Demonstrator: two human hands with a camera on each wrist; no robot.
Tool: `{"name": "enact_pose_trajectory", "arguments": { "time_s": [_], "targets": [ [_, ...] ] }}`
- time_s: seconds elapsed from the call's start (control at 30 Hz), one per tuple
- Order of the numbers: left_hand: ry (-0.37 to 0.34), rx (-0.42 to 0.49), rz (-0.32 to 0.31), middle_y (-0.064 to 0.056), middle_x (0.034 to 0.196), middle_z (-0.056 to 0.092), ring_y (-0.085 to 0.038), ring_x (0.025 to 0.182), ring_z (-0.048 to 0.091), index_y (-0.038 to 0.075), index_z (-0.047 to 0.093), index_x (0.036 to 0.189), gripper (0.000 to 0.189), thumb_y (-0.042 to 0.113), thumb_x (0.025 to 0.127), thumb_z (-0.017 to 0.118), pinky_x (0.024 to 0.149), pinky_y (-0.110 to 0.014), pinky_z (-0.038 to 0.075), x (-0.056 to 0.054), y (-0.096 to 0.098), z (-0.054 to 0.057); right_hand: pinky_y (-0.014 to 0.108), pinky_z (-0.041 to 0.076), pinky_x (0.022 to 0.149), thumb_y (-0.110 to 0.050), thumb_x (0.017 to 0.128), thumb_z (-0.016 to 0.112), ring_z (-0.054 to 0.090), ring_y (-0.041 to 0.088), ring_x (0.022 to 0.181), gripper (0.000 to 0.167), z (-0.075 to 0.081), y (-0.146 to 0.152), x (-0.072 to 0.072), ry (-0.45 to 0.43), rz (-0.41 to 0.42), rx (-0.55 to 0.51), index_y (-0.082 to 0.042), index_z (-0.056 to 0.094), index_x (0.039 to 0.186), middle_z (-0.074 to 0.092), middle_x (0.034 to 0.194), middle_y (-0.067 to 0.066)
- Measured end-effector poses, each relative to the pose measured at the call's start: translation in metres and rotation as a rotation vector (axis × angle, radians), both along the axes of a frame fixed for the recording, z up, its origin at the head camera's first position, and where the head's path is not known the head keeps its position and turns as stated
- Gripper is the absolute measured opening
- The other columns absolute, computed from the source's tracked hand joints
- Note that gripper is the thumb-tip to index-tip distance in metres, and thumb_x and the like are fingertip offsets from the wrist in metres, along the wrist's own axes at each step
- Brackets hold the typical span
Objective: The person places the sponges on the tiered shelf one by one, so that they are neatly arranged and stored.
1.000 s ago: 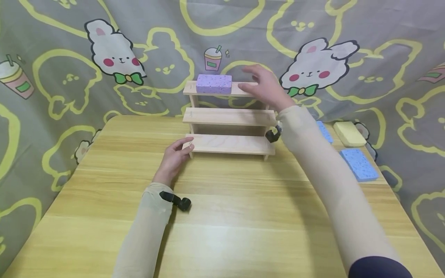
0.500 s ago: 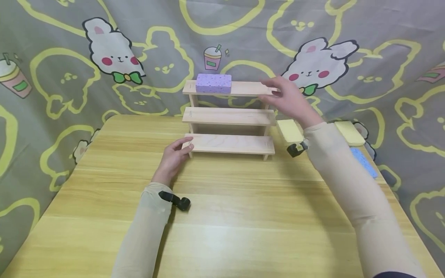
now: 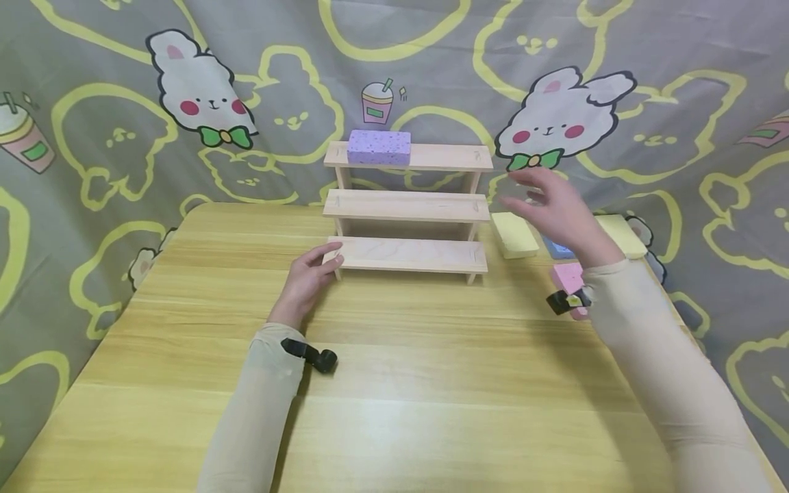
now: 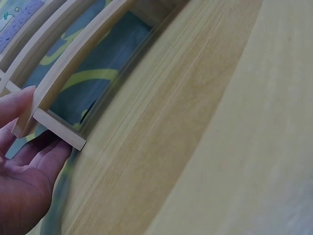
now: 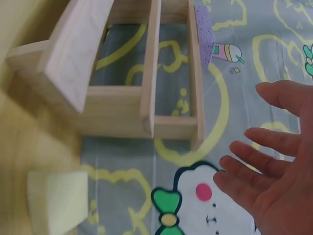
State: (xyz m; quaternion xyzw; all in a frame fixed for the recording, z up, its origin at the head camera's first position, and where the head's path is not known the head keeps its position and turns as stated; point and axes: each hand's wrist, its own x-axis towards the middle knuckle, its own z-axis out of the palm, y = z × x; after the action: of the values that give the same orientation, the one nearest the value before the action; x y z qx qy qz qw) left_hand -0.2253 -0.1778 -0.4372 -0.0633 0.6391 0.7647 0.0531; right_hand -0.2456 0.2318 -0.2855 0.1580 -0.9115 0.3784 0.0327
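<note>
A three-tier wooden display shelf [image 3: 407, 255] stands at the back of the table. On its top board, toward the left, lies a speckled purple sponge [image 3: 379, 148]. My left hand [image 3: 306, 279] grips the left end of the lowest board; in the left wrist view the thumb lies on the board and the other fingers [image 4: 51, 159] reach under it by the leg. My right hand [image 3: 557, 211] hangs in the air to the right of the shelf, holding nothing. Its fingers spread apart in the right wrist view.
Right of the shelf lies a yellow sponge [image 3: 514, 235], with another yellow sponge [image 3: 624, 236] farther right. A blue sponge [image 3: 557, 250] and a pink sponge [image 3: 566, 276] are partly hidden behind my right hand and wrist. A patterned grey cloth [image 3: 431, 68] hangs behind the table.
My right hand has moved right and toward me, away from the top board beside the purple sponge. The yellow and pink sponges have come into view. My left hand stays put.
</note>
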Motion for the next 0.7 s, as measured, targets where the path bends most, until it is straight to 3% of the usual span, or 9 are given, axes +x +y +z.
{"name": "enact_pose_trajectory", "arguments": {
  "time_s": [0.13, 0.43, 0.7],
  "targets": [
    [-0.002, -0.002, 0.0, -0.006, 0.156, 0.034, -0.016, 0.118, 0.052, -0.003, 0.055, 0.135, 0.043, 0.004, 0.094, 0.067, 0.098, -0.032, 0.048, 0.0, 0.0, 0.0, 0.049, 0.038, 0.107, -0.027, 0.096, 0.066, 0.042, 0.036, 0.13, 0.057, -0.007, 0.015, 0.009, 0.008, -0.016, 0.019, 0.002, 0.047, 0.142, 0.044, 0.142, 0.019],
    [-0.001, -0.01, -0.001, -0.004, 0.155, 0.035, -0.014, 0.114, 0.053, -0.003, 0.056, 0.134, 0.043, 0.005, 0.094, 0.068, 0.092, -0.027, 0.051, 0.0, -0.001, 0.001, 0.055, 0.032, 0.109, -0.029, 0.097, 0.064, 0.038, 0.041, 0.13, 0.059, -0.021, 0.038, 0.022, -0.035, -0.026, 0.041, 0.0, 0.044, 0.144, 0.042, 0.141, 0.022],
    [-0.004, -0.002, 0.002, -0.006, 0.152, 0.04, -0.014, 0.114, 0.053, -0.002, 0.056, 0.134, 0.042, 0.005, 0.094, 0.067, 0.095, -0.028, 0.049, 0.0, 0.0, 0.001, 0.06, 0.032, 0.107, -0.031, 0.097, 0.064, 0.036, 0.045, 0.131, 0.061, -0.039, 0.06, 0.039, -0.051, -0.074, 0.081, 0.004, 0.044, 0.143, 0.041, 0.141, 0.027]
  ]
}}
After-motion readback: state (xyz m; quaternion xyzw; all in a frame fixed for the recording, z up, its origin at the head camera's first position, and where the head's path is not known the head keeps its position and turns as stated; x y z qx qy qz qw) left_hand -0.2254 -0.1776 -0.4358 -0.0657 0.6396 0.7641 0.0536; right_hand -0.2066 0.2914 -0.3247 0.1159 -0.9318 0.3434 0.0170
